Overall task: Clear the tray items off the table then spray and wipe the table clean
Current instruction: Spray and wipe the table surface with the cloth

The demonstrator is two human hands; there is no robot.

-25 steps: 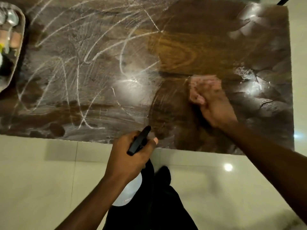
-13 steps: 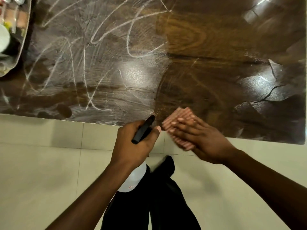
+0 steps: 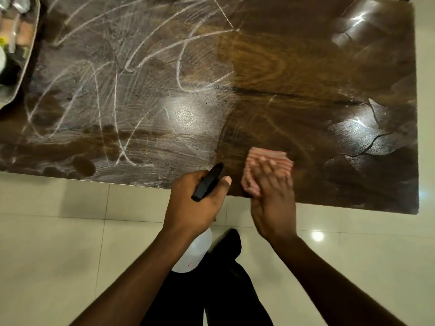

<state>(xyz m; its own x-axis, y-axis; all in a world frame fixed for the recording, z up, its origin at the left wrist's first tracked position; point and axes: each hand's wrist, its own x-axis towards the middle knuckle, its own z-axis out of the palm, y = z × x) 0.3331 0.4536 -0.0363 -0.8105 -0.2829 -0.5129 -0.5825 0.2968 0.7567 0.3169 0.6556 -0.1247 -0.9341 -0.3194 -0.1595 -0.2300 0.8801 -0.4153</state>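
Observation:
A dark wooden table [image 3: 294,67] fills the upper part of the view; white scribbles and smears cover its left half, while the right half looks darker and glossy. My right hand [image 3: 273,191] presses a folded pink striped cloth [image 3: 266,158] flat on the table near its front edge. My left hand [image 3: 195,203] grips a spray bottle by its black trigger head [image 3: 208,181]; the white bottle body [image 3: 193,252] hangs below my wrist, over the floor just in front of the table edge.
A metal tray [image 3: 26,60] with several items stands at the table's far left, cut off by the frame. Pale floor tiles [image 3: 58,243] lie in front of the table. My dark trousers and shoe [image 3: 226,267] show below the hands.
My right hand swept the cloth from mid-table back to the front edge, then slightly forward onto the surface again. The left hand kept the spray bottle in about the same place.

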